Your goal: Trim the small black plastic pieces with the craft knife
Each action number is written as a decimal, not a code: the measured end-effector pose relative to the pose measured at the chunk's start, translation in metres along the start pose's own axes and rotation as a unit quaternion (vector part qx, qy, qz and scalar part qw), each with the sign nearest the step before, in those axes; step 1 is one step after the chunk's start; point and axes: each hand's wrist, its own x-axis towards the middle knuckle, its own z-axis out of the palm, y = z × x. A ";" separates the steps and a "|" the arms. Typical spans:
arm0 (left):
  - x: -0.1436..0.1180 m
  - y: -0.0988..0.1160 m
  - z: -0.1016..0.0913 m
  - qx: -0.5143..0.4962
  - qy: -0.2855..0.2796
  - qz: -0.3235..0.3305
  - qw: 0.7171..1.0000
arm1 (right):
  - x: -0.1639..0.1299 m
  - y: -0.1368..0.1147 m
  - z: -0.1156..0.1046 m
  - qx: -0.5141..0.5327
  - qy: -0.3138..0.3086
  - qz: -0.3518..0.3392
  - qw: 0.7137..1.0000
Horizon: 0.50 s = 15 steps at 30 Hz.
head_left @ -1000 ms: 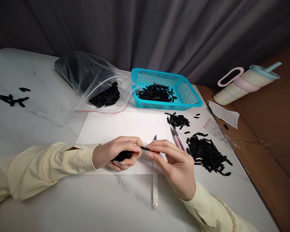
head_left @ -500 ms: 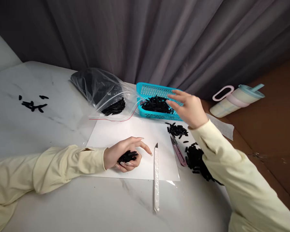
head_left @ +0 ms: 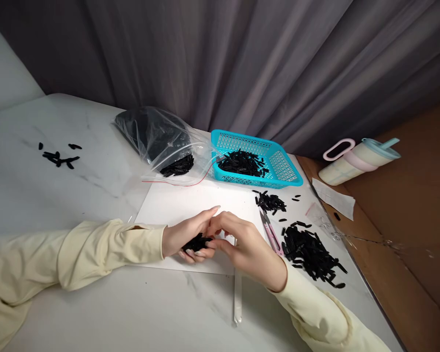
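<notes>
Left hand (head_left: 185, 237): resting on the white sheet (head_left: 176, 208), fingers curled around a small bunch of black pieces (head_left: 197, 242); grip closed on that bunch, forefinger stretched out above it.

Right hand (head_left: 244, 244): just beside the left, fingertips touching the bunch at its near end; grip narrow, pinching at one piece, though whether a piece is actually caught between the fingers cannot be told.

Blue basket (head_left: 286, 171): at the far edge of the sheet, holding a modest layer of black pieces; much of its floor shows bare.

Clear bag (head_left: 157, 137): left of the basket, lying open on its side, with black pieces in the mouth and more dark stock further in.

Large heap of black pieces (head_left: 311, 252): on the counter (head_left: 40, 195), right of the right wrist. A smaller heap (head_left: 270, 201) lies between it and the basket.

Pink snips (head_left: 272, 233): lying untouched between the right hand and the large heap.

Craft knife (head_left: 237, 298): lying on the counter, partly hidden under the right hand.

Few stray black pieces (head_left: 58, 157): far left, well apart from everything else.

Tumbler (head_left: 359, 156): on its side on the brown surface, far right.

Progress, as judged: the basket holds only a modest share, while the bag, both heaps and the handful remain, so most of the handling appears left.
</notes>
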 end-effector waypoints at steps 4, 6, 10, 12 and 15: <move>-0.001 0.002 0.003 0.033 0.009 -0.007 0.999 | -0.006 -0.001 -0.003 0.053 0.022 0.068 0.996; -0.002 0.003 0.004 0.055 0.026 0.002 0.998 | -0.012 0.000 -0.004 0.067 0.051 0.096 0.992; -0.002 0.002 0.005 0.060 0.042 0.004 0.997 | -0.020 0.003 0.000 0.078 0.114 0.089 0.986; -0.001 0.002 0.004 0.037 0.031 -0.009 0.999 | -0.023 0.004 0.004 0.077 0.141 0.073 0.984; 0.000 0.004 0.002 -0.008 0.025 -0.029 0.999 | -0.024 0.003 0.008 0.102 0.167 0.067 0.978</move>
